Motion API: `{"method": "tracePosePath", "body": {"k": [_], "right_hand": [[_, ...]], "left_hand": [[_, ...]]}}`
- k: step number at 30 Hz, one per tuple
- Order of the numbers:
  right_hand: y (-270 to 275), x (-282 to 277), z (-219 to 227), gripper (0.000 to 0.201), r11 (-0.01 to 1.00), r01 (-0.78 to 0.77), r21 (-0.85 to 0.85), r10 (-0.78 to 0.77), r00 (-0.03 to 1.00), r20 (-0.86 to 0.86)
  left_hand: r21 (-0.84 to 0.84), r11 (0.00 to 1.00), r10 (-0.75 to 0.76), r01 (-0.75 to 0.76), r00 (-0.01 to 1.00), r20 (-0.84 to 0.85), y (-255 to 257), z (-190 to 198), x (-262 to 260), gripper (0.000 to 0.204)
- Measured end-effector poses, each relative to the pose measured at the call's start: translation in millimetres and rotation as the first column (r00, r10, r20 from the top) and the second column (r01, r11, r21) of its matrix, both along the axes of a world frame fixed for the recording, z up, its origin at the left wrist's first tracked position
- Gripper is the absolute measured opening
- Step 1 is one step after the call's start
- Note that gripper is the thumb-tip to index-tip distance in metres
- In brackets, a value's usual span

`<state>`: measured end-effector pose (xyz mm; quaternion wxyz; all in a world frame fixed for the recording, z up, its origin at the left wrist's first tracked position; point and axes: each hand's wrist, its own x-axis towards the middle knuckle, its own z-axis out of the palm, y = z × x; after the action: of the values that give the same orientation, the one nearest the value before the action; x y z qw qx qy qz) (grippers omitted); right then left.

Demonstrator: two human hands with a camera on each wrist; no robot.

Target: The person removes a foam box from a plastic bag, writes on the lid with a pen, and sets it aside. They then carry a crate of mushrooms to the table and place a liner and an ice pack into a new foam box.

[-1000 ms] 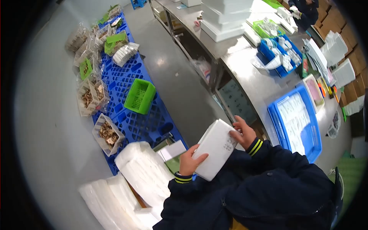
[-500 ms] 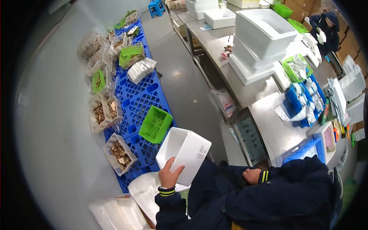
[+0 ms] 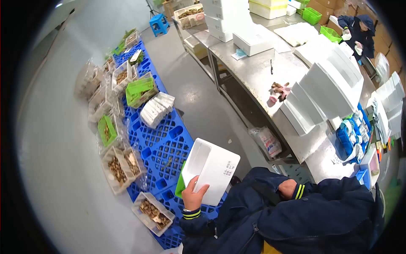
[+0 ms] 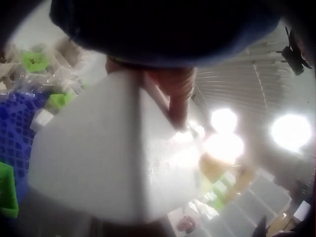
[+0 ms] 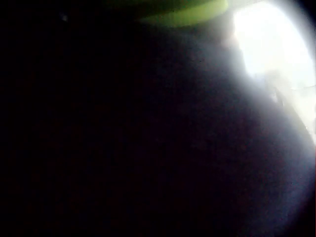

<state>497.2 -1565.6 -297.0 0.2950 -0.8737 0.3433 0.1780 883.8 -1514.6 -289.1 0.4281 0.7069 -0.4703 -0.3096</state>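
A white foam box (image 3: 213,171) with black print on one side hangs in front of the body, its hollow side turned to the left. My left hand (image 3: 193,195) grips it by the near left edge, thumb against the printed face. In the left wrist view the foam box (image 4: 98,143) fills the middle, with a finger (image 4: 178,106) along its upper edge. Against the dark clothing at the lap is my right hand (image 3: 287,188), its fingers mostly hidden. Dark cloth covers nearly all of the right wrist view.
Blue pallets (image 3: 167,146) run along the left, bearing baskets of brown goods (image 3: 154,213) and a green basket (image 3: 179,182) partly behind the box. A steel table (image 3: 253,67) on the right carries stacked foam boxes (image 3: 325,84). Another person (image 3: 359,34) is at the far right.
The right hand has let go of the foam box and dropped to the lap, while the left hand keeps hold. The view has shifted forward along the pallets and table.
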Motion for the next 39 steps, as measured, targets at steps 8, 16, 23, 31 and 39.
{"method": "tracePosePath", "body": {"k": [8,16,23,31,39], "right_hand": [[-126.0,67.0,-30.0,0.011,0.958,0.269,-0.100,-0.259,0.960,0.106],[-244.4,121.0,10.4,0.014,0.970,0.207,-0.128,-0.199,0.977,0.070],[-363.8,171.6,113.2,0.016,0.595,0.518,0.614,-0.790,0.239,0.564],[-435.9,204.3,77.0,0.038,-0.044,0.401,0.915,-0.571,-0.761,0.306],[-442.7,180.8,72.9,0.031,-0.154,0.438,0.886,-0.362,-0.859,0.362]], "left_hand": [[0.056,0.988,-0.145,0.143,0.989,0.022,-164.6,-27.0,53.8,0.042],[0.048,0.910,-0.411,0.412,0.879,0.240,-323.9,10.4,80.8,0.041],[-0.028,0.685,-0.674,0.728,0.647,0.357,-482.9,4.4,118.4,0.036],[-0.050,0.257,-0.875,0.965,0.254,0.413,-612.6,45.0,143.3,0.033],[-0.286,-0.040,-0.706,0.957,0.175,0.687,-714.7,91.3,55.8,0.015]]}}
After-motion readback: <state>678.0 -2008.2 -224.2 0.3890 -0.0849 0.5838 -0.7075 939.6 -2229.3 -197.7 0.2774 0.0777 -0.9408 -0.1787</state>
